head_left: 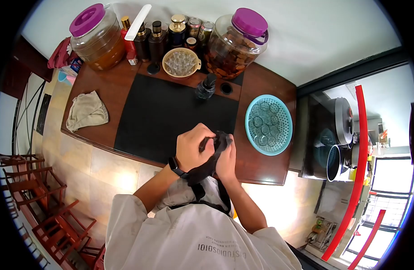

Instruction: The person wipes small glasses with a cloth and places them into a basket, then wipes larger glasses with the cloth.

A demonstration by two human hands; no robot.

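Observation:
My left hand (193, 146), with a black watch on its wrist, is closed in front of the desk's near edge. It grips a black cloth (201, 173) that hangs down towards my lap. Facing it, my right hand (226, 159) is closed on the other side of the same cloth. Something small and dark shows near the left thumb, but I cannot make out whether it is a separate object inside the cloth. Beyond the hands, a dark glass bottle (205, 88) stands on the black mat (166, 114), touched by neither hand.
A blue basket (248, 118) of drinking glasses stands at right, a beige cloth (87, 111) at left. Along the wall are two purple-lidded jars (99, 49), several bottles (157, 42) and a basket of small glasses (165, 67). Wooden chairs (31, 180) stand lower left.

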